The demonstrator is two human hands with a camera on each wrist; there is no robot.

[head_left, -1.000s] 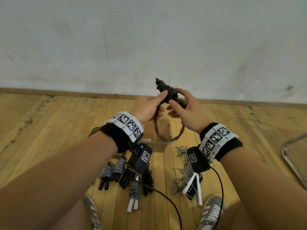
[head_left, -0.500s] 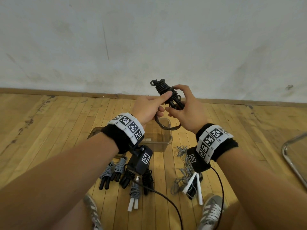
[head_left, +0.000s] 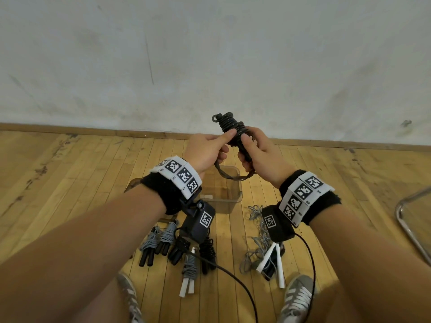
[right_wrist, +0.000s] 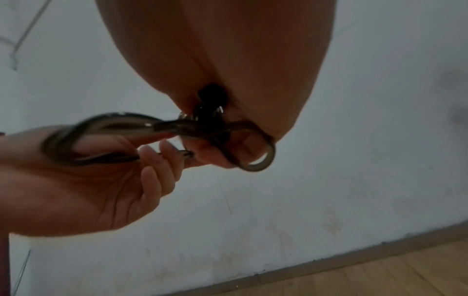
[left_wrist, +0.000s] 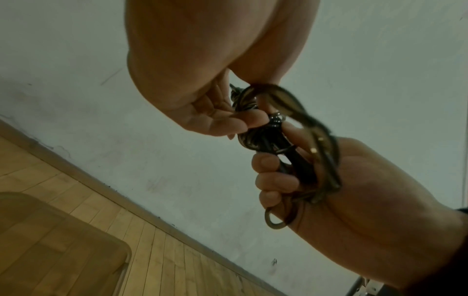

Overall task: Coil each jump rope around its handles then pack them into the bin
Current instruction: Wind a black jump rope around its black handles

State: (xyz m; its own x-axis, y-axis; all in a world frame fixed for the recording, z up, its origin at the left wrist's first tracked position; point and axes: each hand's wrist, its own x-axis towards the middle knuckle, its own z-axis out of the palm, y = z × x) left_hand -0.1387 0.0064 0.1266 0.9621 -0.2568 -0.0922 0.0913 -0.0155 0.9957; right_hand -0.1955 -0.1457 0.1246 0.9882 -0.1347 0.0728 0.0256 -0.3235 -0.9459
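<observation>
A black jump rope [head_left: 229,125] is wound round its two black handles, held up before the wall above the clear plastic bin [head_left: 229,198]. My right hand [head_left: 258,152] grips the handles [left_wrist: 291,166], fingers curled round them. My left hand [head_left: 207,151] pinches the rope's loose end at the coil; a short slack loop [head_left: 231,177] hangs between both hands. In the right wrist view the loop [right_wrist: 106,128] runs across my left palm.
On the wooden floor near my feet lie several coiled ropes: grey ones with black handles [head_left: 155,241], one with white handles [head_left: 187,275], a black one [head_left: 207,251]. An uncoiled grey rope [head_left: 256,241] with white handles lies to the right. A metal chair frame [head_left: 412,227] stands far right.
The hanging loop of black rope has grown much shorter as more of it went round the handles. Both hands stayed at about the same height by the wall.
</observation>
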